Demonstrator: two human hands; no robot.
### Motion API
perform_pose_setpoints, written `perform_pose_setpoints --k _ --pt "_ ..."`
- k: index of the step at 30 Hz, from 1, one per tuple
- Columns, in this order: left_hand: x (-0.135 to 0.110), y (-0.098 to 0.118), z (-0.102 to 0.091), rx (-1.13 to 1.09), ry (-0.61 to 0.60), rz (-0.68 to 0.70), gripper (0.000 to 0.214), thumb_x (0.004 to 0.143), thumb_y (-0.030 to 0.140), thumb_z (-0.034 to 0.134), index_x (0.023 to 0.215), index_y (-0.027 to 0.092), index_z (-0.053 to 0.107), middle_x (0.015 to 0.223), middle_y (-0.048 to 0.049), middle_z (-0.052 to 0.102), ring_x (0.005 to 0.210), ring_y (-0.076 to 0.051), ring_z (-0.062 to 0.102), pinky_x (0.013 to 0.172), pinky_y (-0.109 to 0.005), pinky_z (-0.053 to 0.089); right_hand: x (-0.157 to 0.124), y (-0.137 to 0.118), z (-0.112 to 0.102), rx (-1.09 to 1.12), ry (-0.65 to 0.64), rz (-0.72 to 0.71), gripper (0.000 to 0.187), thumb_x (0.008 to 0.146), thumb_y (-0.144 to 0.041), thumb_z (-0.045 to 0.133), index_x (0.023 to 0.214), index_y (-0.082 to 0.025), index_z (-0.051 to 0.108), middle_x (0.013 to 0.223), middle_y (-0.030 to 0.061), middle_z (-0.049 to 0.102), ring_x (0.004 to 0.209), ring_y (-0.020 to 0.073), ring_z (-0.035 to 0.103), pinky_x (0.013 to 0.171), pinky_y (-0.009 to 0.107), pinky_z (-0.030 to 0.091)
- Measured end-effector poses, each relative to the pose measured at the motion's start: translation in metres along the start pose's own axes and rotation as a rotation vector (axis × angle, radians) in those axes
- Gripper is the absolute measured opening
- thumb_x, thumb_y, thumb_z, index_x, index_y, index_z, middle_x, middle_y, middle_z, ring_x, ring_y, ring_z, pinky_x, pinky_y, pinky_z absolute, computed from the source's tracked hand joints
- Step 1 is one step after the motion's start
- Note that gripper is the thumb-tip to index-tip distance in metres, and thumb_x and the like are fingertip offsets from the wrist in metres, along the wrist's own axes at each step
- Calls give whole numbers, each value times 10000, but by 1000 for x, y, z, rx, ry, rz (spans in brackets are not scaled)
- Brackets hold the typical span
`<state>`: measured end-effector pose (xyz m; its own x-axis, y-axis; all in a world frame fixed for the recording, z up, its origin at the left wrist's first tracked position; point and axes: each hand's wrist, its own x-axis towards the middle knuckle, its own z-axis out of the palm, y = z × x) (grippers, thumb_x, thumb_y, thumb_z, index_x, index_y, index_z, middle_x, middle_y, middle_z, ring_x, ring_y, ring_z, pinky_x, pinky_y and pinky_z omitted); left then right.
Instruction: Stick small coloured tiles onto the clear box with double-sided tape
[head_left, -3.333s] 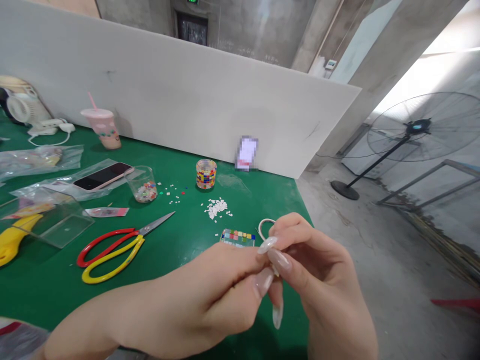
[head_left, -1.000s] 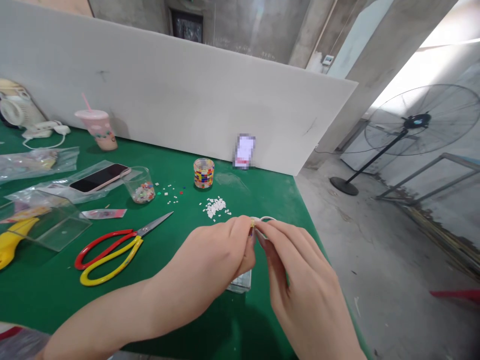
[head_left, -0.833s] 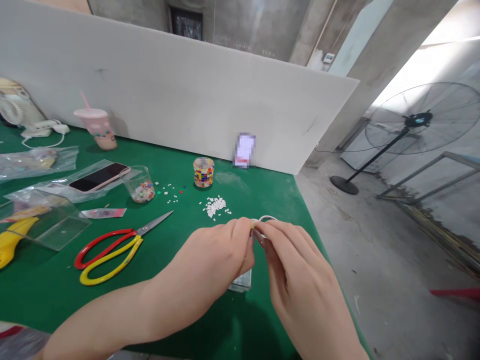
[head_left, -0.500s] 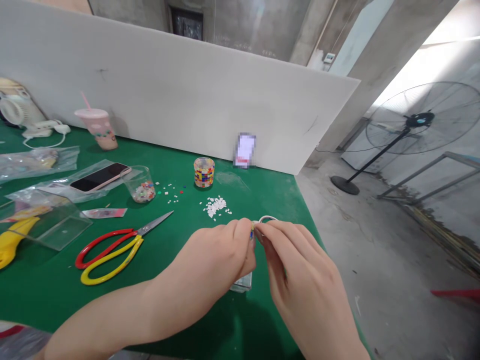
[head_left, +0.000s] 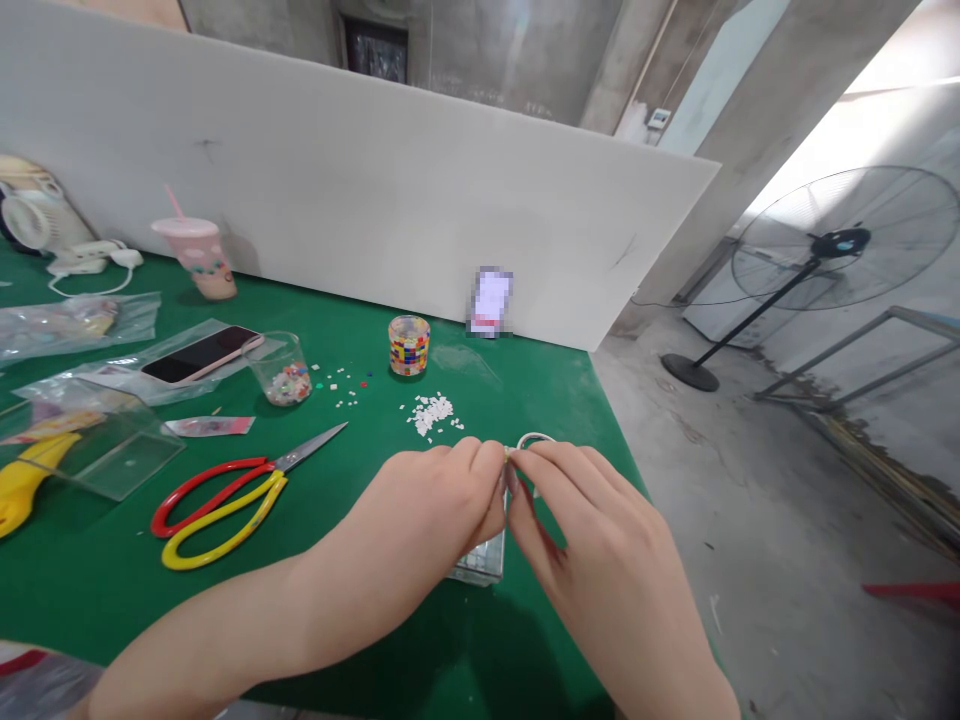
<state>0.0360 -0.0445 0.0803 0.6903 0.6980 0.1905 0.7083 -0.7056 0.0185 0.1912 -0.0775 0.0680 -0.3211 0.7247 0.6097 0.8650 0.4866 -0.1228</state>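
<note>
My left hand (head_left: pixel 457 495) and my right hand (head_left: pixel 589 510) meet fingertip to fingertip over the front right of the green table. Both are pinched closed around something tiny at their tips, mostly hidden by the fingers. Beneath the left hand a clear box (head_left: pixel 480 562) with a glassy face shows in part. Behind the right fingers curves a white cord (head_left: pixel 536 436). Just beyond the hands lies a scatter of small white tiles (head_left: pixel 431 412). Farther back stands a round cup covered in coloured mosaic tiles (head_left: pixel 409 347).
Scissors (head_left: pixel 255 490) with red and yellow handles lie left of my hands. A clear cup of tiles (head_left: pixel 285 375), a phone (head_left: pixel 201 355), a pink tumbler (head_left: pixel 199 255) and a clear plastic stand (head_left: pixel 112 440) are farther left. A white board (head_left: pixel 360 190) rises behind; a fan (head_left: pixel 836 240) stands right.
My fingertips have shifted slightly, and the right fingers are a little more spread below the pinch. The blue bit seen between them is now hidden. More of the clear box shows.
</note>
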Motion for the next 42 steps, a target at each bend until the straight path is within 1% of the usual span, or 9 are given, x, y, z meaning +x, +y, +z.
perform_pose_setpoints --k 5,8,11,14,19,29,33,37,42 --pt "-3 -7 5 140 75 179 260 765 -31 509 751 211 417 669 37 509 519 -146 524 411 -254 243 3 1 -1 30 11 24 194 877 -101 495 723 -168 593 805 72 673 681 197 601 543 317 430" --pt "0 -10 6 177 117 236 217 815 16 488 751 210 417 638 40 497 474 -144 498 404 -275 216 4 2 -4 43 -16 32 197 871 -104 473 714 -175 569 786 66 657 692 198 598 537 312 425" --pt "5 -12 5 176 126 245 210 892 103 417 712 209 412 598 29 498 426 -146 478 398 -291 190 5 5 -7 69 -34 41 183 864 -93 464 732 -173 563 814 70 659 723 202 606 551 311 432" --pt "8 -13 3 138 146 256 235 915 124 361 701 209 404 574 29 496 411 -140 470 404 -286 186 4 8 -9 112 -53 50 151 857 -91 477 773 -173 571 832 57 658 739 194 601 585 310 448" --pt "8 -15 -1 1 161 241 249 888 91 393 668 205 364 529 69 426 390 -91 406 402 -251 158 4 7 -11 173 -49 55 149 840 -91 471 767 -184 563 804 35 656 725 175 593 623 312 465" --pt "1 -23 3 -84 174 236 259 828 -7 432 702 201 342 552 92 383 405 -66 343 410 -259 119 4 6 -10 289 -37 151 119 798 -98 525 774 -207 565 836 6 645 725 148 559 615 279 449" --pt "2 -22 -3 -236 116 175 268 862 40 423 683 206 312 519 95 354 402 -71 317 406 -250 119 4 5 -12 356 -59 199 135 775 -83 551 774 -219 544 814 -17 614 701 130 528 612 256 444" --pt "7 -19 -11 -476 -22 51 291 945 209 394 667 210 309 539 85 359 440 -81 321 416 -225 193 5 6 -15 413 -99 240 174 752 -55 538 796 -224 542 806 -17 595 711 136 516 631 264 448" --pt "13 -21 -13 -790 -64 45 333 992 265 260 670 205 323 589 62 343 521 -93 319 478 -218 284 6 8 -17 557 -82 249 228 733 -28 509 835 -222 574 808 -7 598 714 143 518 644 278 456"
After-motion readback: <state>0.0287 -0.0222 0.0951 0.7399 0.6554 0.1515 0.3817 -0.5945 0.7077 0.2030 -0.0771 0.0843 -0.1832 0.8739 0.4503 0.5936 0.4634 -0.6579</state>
